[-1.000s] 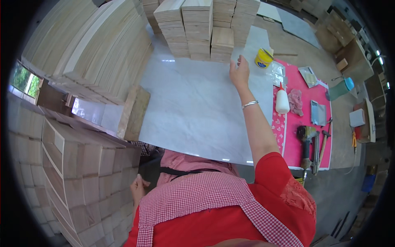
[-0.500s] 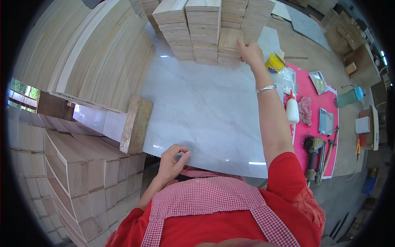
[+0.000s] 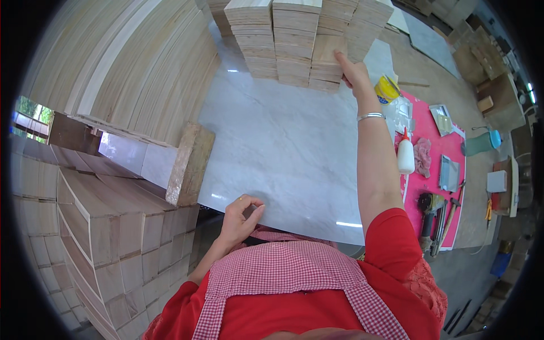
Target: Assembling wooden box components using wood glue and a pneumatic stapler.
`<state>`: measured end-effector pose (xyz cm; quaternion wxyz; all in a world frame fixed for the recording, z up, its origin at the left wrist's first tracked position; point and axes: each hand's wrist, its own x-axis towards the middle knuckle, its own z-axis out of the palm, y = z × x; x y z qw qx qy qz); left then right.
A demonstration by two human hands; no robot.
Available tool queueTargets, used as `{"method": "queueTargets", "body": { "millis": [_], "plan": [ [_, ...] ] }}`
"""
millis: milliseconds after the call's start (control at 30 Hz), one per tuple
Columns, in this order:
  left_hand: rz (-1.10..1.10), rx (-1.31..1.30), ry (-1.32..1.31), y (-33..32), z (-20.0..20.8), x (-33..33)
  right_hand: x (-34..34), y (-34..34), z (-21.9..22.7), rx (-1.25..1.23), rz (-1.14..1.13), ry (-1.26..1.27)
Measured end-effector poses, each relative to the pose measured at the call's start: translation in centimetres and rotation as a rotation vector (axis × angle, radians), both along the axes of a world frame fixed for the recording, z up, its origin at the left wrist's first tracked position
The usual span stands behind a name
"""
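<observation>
Stretched out to the far side, my right hand [image 3: 355,75] is closed at the right end of a low stack of thin wooden boards [image 3: 327,71]. One fingertip rests over the edge of the top wooden board [image 3: 328,50], and the other fingers curl down beside the stack. The far fingers are partly hidden. Near the front edge of the grey marbled tabletop [image 3: 283,153], my left hand [image 3: 241,220] hovers with loosely bent fingers. A gap shows between its thumb and forefinger, with nothing in it.
Taller board stacks [image 3: 296,39] stand beside the low one. Long boards [image 3: 130,73] fill the left, with a wooden block [image 3: 191,164] at the table's edge. On the right, a pink surface [image 3: 430,119] carries a glue bottle [image 3: 406,156], a rag [image 3: 422,157] and a hammer [image 3: 452,212]; a yellow tub [image 3: 387,90] stands nearby.
The whole view has shifted slightly, so the stacks appear farther right. My right hand stays at the same low stack; my left hand keeps its bent pose near the front edge.
</observation>
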<state>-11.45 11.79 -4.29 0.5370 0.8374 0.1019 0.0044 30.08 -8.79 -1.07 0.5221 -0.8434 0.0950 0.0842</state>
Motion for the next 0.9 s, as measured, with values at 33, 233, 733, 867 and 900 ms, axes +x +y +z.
{"method": "queueTargets", "body": {
  "millis": [33, 233, 733, 867, 900],
  "plan": [
    [-0.013, 0.003, -0.011, 0.0, 0.0, 0.1, -0.3, -0.1, 0.1, -0.001, 0.003, 0.019],
    [-0.063, 0.001, -0.053, -0.2, -0.1, 1.0, -2.7, -1.4, -0.9, 0.188, 0.013, 0.048],
    [-0.244, -0.516, -0.165, -5.9, -2.7, 10.6, -28.9, -6.1, -5.6, 0.058, 0.506, -0.3],
    [-0.258, -0.27, -0.282, -6.5, -4.9, 9.7, -31.7, -6.9, -4.1, -0.095, 0.42, -0.623],
    [-0.249, -0.216, -0.295, -6.5, -5.3, 9.7, -32.4, -6.9, -3.6, -0.103, 0.436, -0.623]
  ]
}}
